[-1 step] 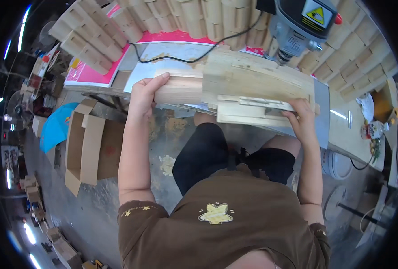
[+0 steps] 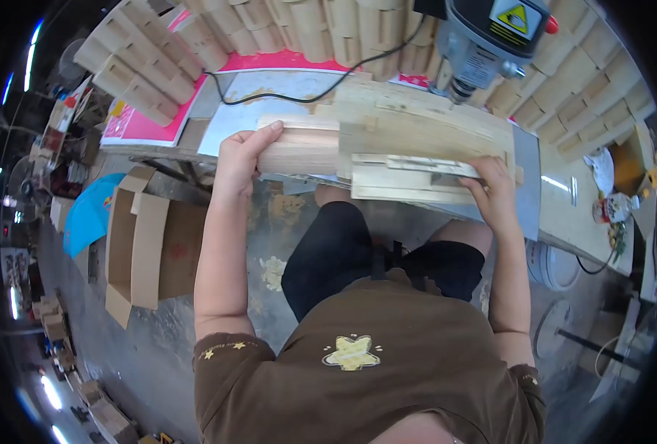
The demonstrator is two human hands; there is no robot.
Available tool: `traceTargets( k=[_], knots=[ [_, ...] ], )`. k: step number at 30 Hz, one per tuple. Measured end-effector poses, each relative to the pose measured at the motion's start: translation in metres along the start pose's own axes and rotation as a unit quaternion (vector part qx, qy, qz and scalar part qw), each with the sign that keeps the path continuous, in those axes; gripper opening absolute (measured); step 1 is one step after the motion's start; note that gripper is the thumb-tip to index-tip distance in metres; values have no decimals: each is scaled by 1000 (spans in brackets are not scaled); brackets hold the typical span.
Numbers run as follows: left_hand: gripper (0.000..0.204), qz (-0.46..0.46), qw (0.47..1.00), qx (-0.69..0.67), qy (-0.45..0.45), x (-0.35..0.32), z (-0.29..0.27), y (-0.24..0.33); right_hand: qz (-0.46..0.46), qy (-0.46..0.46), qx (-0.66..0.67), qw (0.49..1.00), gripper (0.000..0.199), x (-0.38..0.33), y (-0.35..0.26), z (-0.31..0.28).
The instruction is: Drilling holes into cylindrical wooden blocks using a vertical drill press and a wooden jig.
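Observation:
My left hand [image 2: 238, 164] is closed round the left end of a pale wooden block [image 2: 299, 154], its thumb on top. The block's right end meets a wooden board jig [image 2: 417, 118] on the bench. In my right hand [image 2: 497, 194] is the right end of a long, pale grooved wooden piece [image 2: 402, 189], gripped between thumb and fingers. A narrow strip [image 2: 424, 164] with dark marks lies along its upper side; whether it is a separate part I cannot tell. This piece sits at the bench's front edge, over my lap.
A drill press head [image 2: 483, 52] hangs over the bench at the back right, its black cable [image 2: 306, 98] crossing the bench. Wooden pieces [image 2: 299, 29] stand stacked along the back. An open cardboard box [image 2: 151, 244] and blue umbrella [image 2: 92, 214] are at left, a white bucket [image 2: 554, 265] at right.
The view has shifted slightly. The grooved wooden piece in my right hand has moved a little to the left, relative to the jig. My left hand keeps its hold on the block.

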State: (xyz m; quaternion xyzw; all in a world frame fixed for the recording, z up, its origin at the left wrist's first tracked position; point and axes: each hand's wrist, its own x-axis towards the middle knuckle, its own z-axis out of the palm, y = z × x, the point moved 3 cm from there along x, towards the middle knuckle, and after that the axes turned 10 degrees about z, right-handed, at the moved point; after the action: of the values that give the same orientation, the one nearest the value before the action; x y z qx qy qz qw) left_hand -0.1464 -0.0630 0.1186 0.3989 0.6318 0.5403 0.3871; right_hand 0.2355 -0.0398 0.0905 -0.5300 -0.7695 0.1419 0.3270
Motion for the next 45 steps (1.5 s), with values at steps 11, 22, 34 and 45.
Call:
traceTargets(
  k=[11, 22, 34, 45],
  knots=[
    [40, -45, 996, -24, -70, -11, 85, -47, 26, -7, 4, 1000, 26, 8, 19, -12],
    [40, -32, 997, -5, -75, -13, 95, -41, 17, 0, 12, 1000, 27, 6, 28, -18],
    [52, -64, 980, -50, -182, -19, 153, -46, 11, 19, -30, 999, 29, 4, 21, -18],
    [63, 417, 865, 190, -207, -37, 180, -63, 38, 117, -107, 987, 40, 0, 51, -21]
  ],
)
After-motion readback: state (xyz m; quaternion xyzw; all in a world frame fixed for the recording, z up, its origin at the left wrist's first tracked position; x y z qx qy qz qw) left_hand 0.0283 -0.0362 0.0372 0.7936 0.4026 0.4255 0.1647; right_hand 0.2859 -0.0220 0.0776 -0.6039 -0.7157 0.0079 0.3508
